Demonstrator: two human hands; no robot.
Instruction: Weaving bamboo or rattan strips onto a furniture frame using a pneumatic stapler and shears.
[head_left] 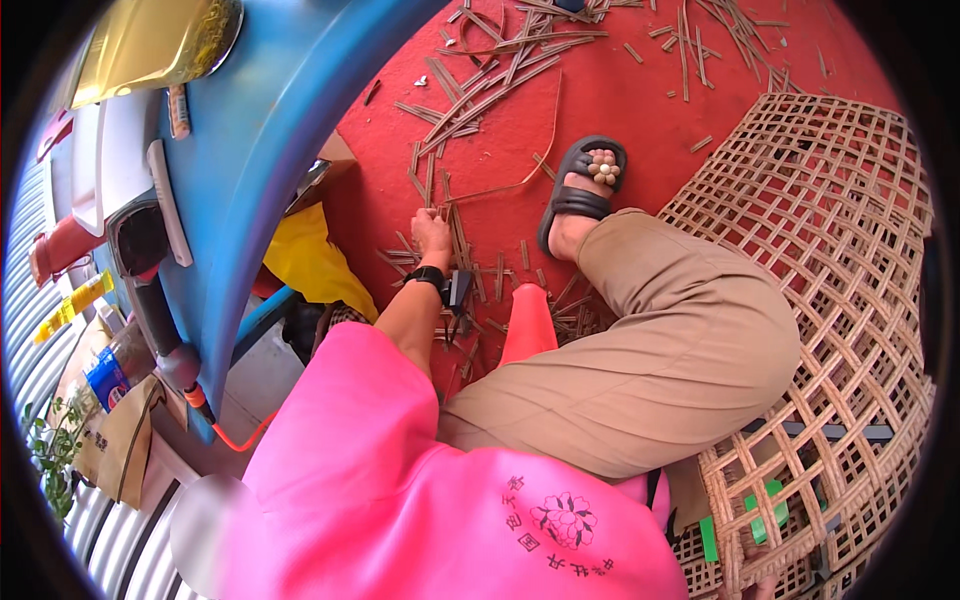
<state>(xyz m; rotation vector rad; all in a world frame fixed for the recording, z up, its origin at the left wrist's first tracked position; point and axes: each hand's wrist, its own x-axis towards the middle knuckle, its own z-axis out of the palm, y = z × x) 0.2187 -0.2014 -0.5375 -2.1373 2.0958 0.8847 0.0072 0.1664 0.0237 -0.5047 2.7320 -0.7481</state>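
My left hand [432,238], with a black watch on the wrist, reaches down to the red floor. Its fingers are closed at the end of a long, thin, curved cane strip [500,190]; the fingertips are small in view. Short cut cane strips [460,243] lie right beside that hand. A large openwork woven cane panel [800,190] spreads along my right side, over and beyond my bent leg. At the lower right, a little skin of my right hand [765,583] shows by the panel's lattice; its fingers are mostly hidden. Green pieces [765,510] show through the openings there.
A blue table [265,110] curves along the left, bearing a yellow-lidded jar [160,45] and a black-handled tool [155,300] with an orange cord. Below it hangs yellow cloth [315,255]. My sandalled foot [585,195] rests ahead, near a pink cone-like object [530,320]. More strips litter the floor.
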